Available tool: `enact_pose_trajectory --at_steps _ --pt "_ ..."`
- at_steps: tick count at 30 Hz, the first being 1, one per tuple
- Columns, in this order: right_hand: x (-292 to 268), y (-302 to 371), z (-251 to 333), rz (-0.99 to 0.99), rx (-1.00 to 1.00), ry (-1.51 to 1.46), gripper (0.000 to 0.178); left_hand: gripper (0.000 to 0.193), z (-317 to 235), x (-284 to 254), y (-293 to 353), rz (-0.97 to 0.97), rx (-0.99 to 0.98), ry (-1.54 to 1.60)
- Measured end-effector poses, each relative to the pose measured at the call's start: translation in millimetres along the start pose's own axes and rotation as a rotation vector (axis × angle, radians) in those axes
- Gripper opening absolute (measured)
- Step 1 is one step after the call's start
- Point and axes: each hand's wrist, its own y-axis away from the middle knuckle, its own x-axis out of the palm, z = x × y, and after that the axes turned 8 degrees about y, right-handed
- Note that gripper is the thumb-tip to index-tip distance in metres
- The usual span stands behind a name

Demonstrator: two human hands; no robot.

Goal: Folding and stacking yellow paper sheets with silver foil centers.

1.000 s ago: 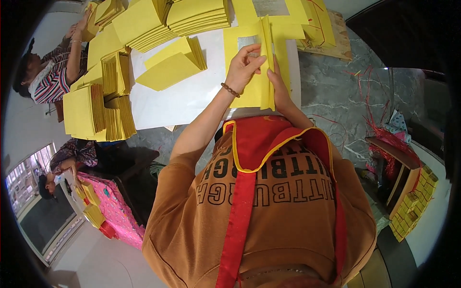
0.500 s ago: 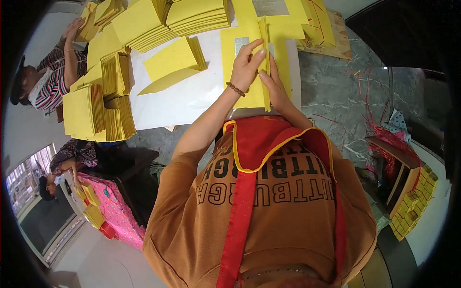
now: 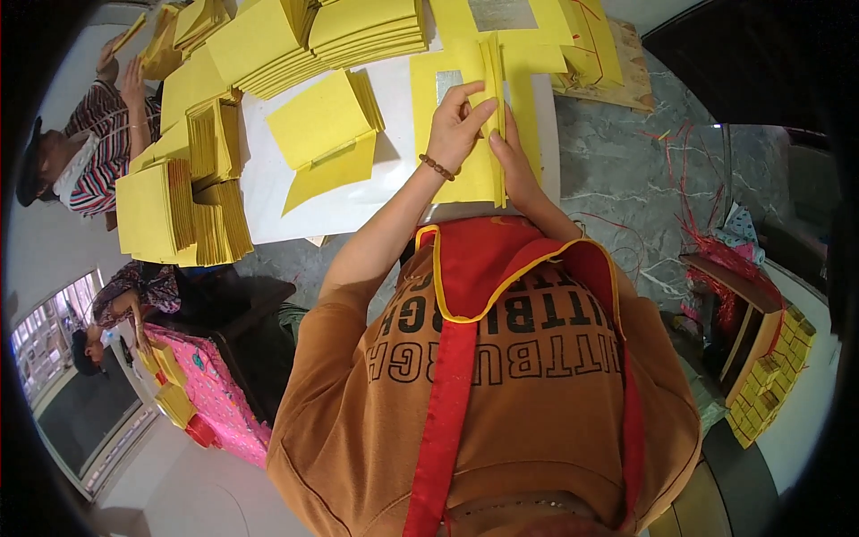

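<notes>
At the left edge of the white tabletop stand stacks of folded yellow paper; a loosely folded yellow paper bundle lies toward its middle. Near its right edge, the left hand, thumb and fingers partly curled, pinches a pleated yellow paper sheet. The right hand, fairly straight, grips the same fold between thumb and partly hidden fingers. Uneven pressure could skew the crease; a loosened pinch could let pleats spring open.
</notes>
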Motion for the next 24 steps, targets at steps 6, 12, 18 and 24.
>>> enact_pose_trajectory --at_steps 6,12,18,24 --pt "1 0 2 -0.014 0.038 0.041 0.067 0.012 3 -3 1 -0.054 -0.026 -0.037" --pt "1 -2 -6 -0.019 0.012 0.057 0.068 0.017 -21 21 6 -0.122 0.213 -0.067" --pt "2 -1 -1 -0.022 -0.020 0.124 0.065 0.032 -12 5 0 -0.006 0.038 -0.201" --pt "3 1 6 -0.001 -0.018 0.084 0.061 0.043 -7 4 0 0.012 0.063 -0.186"
